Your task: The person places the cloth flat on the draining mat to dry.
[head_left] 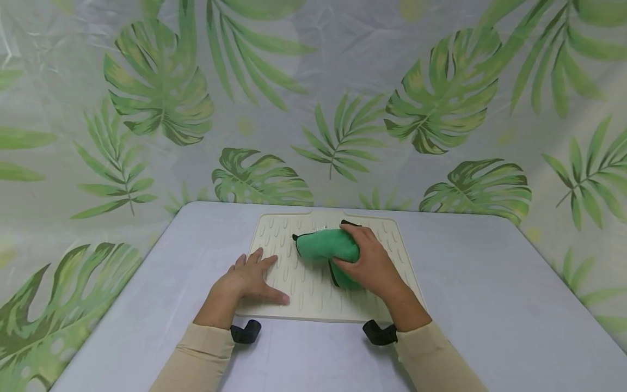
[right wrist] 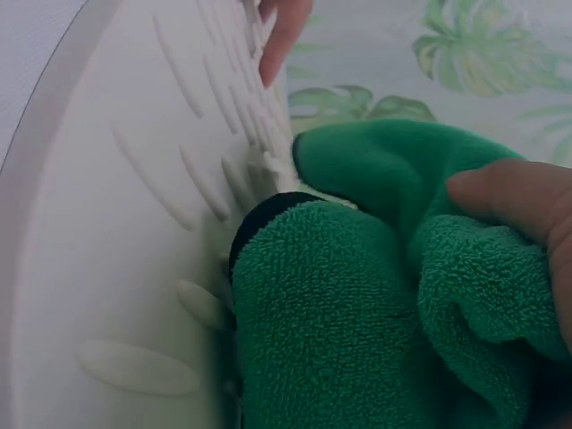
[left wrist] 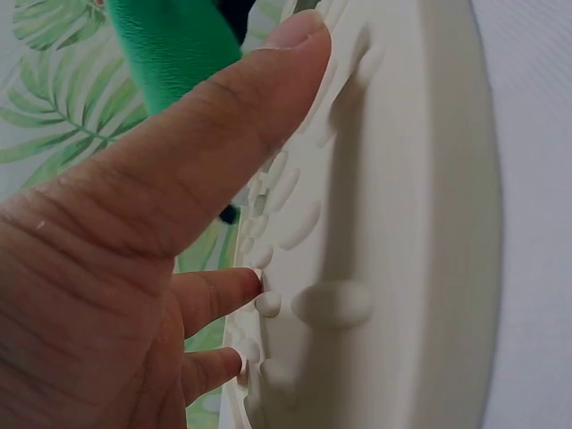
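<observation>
A cream ribbed drying mat (head_left: 303, 305) lies flat on the table. My right hand (head_left: 369, 264) grips a bunched green towel (head_left: 320, 245) with dark edging over the mat's right half. In the right wrist view the thumb presses into folds of the terry towel (right wrist: 322, 313), and part of it hangs down against the raised ribs. My left hand (head_left: 250, 280) rests on the mat's left side with fingers spread and thumb out. In the left wrist view, that hand's thumb (left wrist: 223, 134) and fingertips lie along the mat (left wrist: 384, 268), with nothing held.
The table has a white cover (head_left: 470, 272). Behind it hangs a leaf-printed sheet (head_left: 352, 71). Dark camera mounts (head_left: 246, 331) sit at both wrists, near the mat's front edge.
</observation>
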`<state>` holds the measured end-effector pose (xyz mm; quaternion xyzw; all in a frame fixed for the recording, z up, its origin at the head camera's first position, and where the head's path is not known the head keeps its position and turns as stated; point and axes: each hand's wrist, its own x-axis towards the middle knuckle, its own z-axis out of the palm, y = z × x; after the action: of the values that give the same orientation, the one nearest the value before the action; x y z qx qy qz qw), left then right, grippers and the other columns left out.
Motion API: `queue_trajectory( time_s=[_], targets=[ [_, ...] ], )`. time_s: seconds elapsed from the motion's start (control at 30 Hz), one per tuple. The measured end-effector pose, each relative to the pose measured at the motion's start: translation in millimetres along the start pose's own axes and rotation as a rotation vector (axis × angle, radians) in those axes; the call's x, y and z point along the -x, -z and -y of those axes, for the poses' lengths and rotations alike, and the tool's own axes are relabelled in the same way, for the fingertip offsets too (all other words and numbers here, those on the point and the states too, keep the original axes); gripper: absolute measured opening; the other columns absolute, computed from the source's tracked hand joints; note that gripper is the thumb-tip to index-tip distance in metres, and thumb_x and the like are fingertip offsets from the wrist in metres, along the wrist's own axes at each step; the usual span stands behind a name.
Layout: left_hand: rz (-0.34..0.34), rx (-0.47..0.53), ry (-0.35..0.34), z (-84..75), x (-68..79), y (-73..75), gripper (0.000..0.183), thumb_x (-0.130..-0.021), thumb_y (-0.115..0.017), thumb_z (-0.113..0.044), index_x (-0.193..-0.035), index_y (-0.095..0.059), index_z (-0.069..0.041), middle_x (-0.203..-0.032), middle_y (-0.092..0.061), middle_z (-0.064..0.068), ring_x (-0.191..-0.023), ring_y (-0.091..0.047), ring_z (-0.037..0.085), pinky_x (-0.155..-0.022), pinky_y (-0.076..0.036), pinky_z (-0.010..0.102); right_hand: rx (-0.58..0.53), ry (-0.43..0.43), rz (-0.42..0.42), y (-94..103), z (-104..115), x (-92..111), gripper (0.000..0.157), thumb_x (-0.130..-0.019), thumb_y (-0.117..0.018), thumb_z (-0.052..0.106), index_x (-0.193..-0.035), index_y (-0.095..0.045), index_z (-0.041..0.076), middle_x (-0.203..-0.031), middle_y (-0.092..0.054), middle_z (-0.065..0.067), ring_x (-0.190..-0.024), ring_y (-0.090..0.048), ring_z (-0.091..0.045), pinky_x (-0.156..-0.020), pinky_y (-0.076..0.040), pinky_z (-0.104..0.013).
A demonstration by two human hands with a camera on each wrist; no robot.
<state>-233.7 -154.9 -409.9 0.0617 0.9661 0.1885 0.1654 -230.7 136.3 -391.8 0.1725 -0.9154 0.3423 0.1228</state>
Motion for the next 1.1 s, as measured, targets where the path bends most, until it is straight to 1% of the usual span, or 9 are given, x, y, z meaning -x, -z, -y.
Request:
queue_trajectory(
  time_s=[0.17,0.37,0.57,0.77,1.0,1.1],
  targets=[
    [0.003,0.005,0.000,0.2,-0.1,0.5,0.117,-0.064,-0.087,-0.068,-0.160,-0.036,-0.023,-0.172,-0.014,0.017,-0.154,-0.011,0.056,-0.120,-0.020,0.073,0.005,-0.018,0.017,0.2,1.7,1.0,0.079,-0.086,-0.084,0.026,-0.154,-0.043,0.022,-0.152,-0.043,-0.012,-0.135,-0.051,-0.037,-0.105,-0.049,-0.058],
    [0.003,0.001,-0.003,-0.9,0.3,1.2,0.116,-0.065,-0.086,-0.068,-0.160,-0.037,-0.023,-0.172,-0.014,0.017,-0.154,-0.011,0.056,-0.119,-0.021,0.073,0.004,-0.019,0.017,0.6,2.2,0.8,0.080,-0.087,-0.084,0.030,-0.154,-0.042,0.022,-0.156,-0.038,-0.013,-0.141,-0.046,-0.038,-0.110,-0.045,-0.059],
    [0.004,0.002,-0.005,-1.1,1.4,1.9,0.115,-0.066,-0.086,-0.068,-0.160,-0.037,-0.023,-0.172,-0.015,0.017,-0.154,-0.012,0.056,-0.117,-0.024,0.074,-0.002,-0.005,0.002,4.5,6.5,0.6,0.081,-0.086,-0.084,0.032,-0.154,-0.042,0.020,-0.157,-0.037,-0.012,-0.144,-0.044,-0.037,-0.112,-0.044,-0.060],
    [-0.009,0.018,-0.013,-0.8,1.6,1.8,0.114,-0.066,-0.086,-0.069,-0.159,-0.038,-0.024,-0.172,-0.015,0.016,-0.154,-0.011,0.056,-0.115,-0.025,0.076,0.004,0.010,-0.014,10.1,9.1,0.5,0.079,-0.086,-0.084,0.032,-0.153,-0.044,0.019,-0.156,-0.039,-0.013,-0.143,-0.045,-0.038,-0.111,-0.045,-0.060],
    [-0.027,0.023,-0.036,-1.1,0.6,2.3,0.112,-0.067,-0.086,-0.067,-0.158,-0.040,-0.021,-0.172,-0.016,0.017,-0.154,-0.011,0.057,-0.117,-0.025,0.074,0.013,0.018,-0.041,18.5,6.2,0.1,0.078,-0.088,-0.082,0.033,-0.154,-0.043,0.019,-0.155,-0.039,-0.013,-0.142,-0.045,-0.037,-0.110,-0.045,-0.060],
    [-0.031,0.021,-0.045,-1.7,0.9,3.2,0.112,-0.068,-0.086,-0.066,-0.158,-0.040,-0.020,-0.171,-0.016,0.017,-0.153,-0.012,0.057,-0.117,-0.025,0.074,0.008,0.024,-0.052,22.0,4.7,-0.5,0.076,-0.089,-0.081,0.031,-0.154,-0.043,0.019,-0.154,-0.040,-0.013,-0.140,-0.046,-0.036,-0.104,-0.051,-0.058]
  ],
)
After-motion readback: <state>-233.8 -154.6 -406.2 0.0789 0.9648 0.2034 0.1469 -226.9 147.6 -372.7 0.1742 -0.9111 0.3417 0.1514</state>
